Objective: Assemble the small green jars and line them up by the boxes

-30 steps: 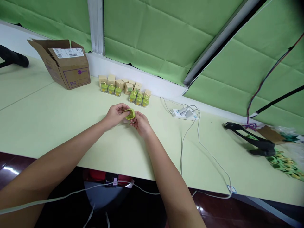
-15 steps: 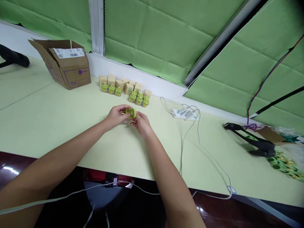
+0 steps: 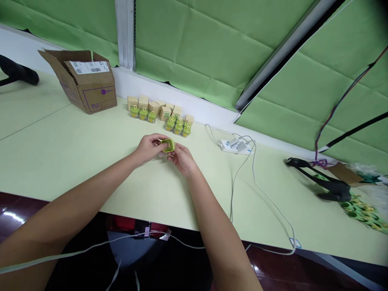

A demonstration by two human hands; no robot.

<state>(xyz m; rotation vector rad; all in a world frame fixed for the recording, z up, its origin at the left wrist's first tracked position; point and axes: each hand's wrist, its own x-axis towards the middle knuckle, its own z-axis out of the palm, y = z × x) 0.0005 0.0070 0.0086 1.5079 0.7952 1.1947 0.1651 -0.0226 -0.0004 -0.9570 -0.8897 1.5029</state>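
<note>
Above the pale table [image 3: 145,190], both my hands hold one small yellow-green square lid [image 3: 168,146], its hollow inside turned towards me. My left hand [image 3: 149,148] is closed on the lid's left side, with the thumb pressed into the hollow. Fingers of my right hand [image 3: 183,158] pinch its right edge. Just below the lid, a small clear piece [image 3: 162,154] shows partly behind the left fingers; whether it is held or lies on the table I cannot tell. Beyond my hands stand several small clear jars [image 3: 178,128] with green lids and loops on top.
Small kraft boxes [image 3: 154,106] stand behind the jars. An open cardboard box [image 3: 97,97] sits at the back left. To the right lie a power strip [image 3: 235,146] with white cables, a black stand [image 3: 330,184] and green ring-shaped pieces [image 3: 360,212]. A phone [image 3: 142,229] lies below the table edge.
The lid has tilted slightly between my fingers and shifted a little to the right. Both hands keep hold of it.
</note>
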